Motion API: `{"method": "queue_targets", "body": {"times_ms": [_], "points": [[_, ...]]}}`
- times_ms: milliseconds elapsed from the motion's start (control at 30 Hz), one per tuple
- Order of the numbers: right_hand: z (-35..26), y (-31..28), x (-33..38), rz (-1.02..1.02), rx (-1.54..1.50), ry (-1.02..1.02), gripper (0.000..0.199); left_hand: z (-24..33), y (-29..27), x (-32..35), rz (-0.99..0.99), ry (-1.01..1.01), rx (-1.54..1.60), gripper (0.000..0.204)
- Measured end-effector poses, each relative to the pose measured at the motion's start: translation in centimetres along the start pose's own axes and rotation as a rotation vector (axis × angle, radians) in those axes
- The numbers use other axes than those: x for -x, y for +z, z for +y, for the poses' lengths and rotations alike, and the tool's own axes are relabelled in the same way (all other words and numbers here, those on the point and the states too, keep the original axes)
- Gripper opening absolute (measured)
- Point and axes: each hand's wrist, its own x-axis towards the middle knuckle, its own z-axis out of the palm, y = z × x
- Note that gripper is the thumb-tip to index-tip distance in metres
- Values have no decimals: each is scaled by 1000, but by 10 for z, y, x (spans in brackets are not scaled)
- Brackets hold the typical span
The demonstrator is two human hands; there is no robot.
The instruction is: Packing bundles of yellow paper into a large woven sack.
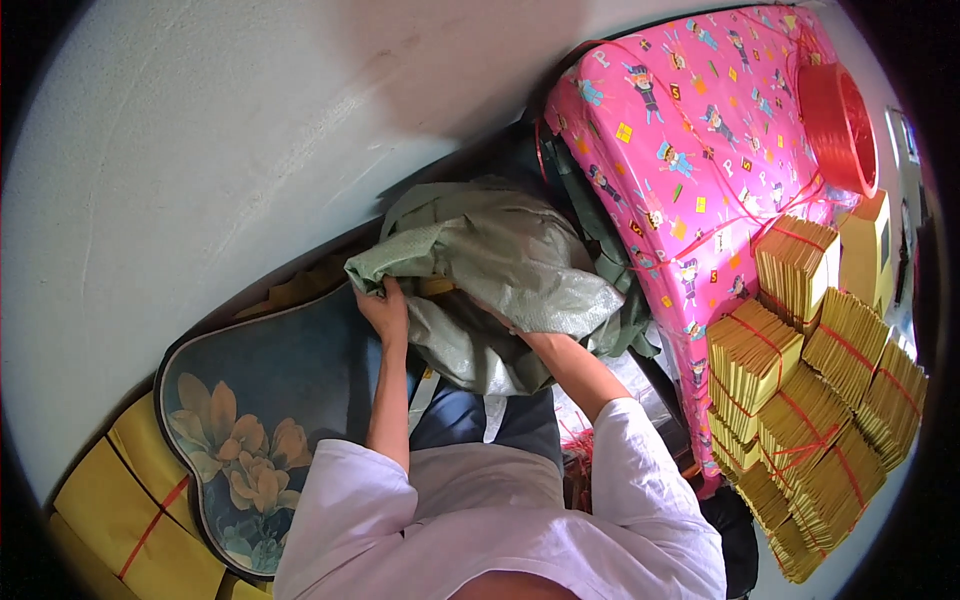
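A large green woven sack (pixel 500 270) lies bunched in front of me, between a wall and a pink bed. My left hand (pixel 385 305) grips the sack's left edge with closed fingers. My right hand is hidden inside or under the sack's folds; only its forearm (pixel 575 365) shows, reaching in from the lower right. White sleeves cover my upper arms.
A dark blue tray with yellow flowers (pixel 250 420) lies at my left. Yellow paper bundles tied with red string (pixel 800 370) are stacked at the right on a pink patterned cover (pixel 690 140). A red string spool (pixel 840 120) sits farther back. More yellow bundles (pixel 120 500) lie lower left. A white wall (pixel 200 130) is ahead.
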Motion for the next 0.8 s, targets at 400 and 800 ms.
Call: {"method": "queue_targets", "body": {"times_ms": [400, 800], "points": [[-70, -83, 31, -221, 30, 269, 34, -26, 90, 160, -268, -255, 271, 22], [46, -39, 89, 115, 432, 771, 47, -74, 160, 67, -316, -1113, 877, 50]]}}
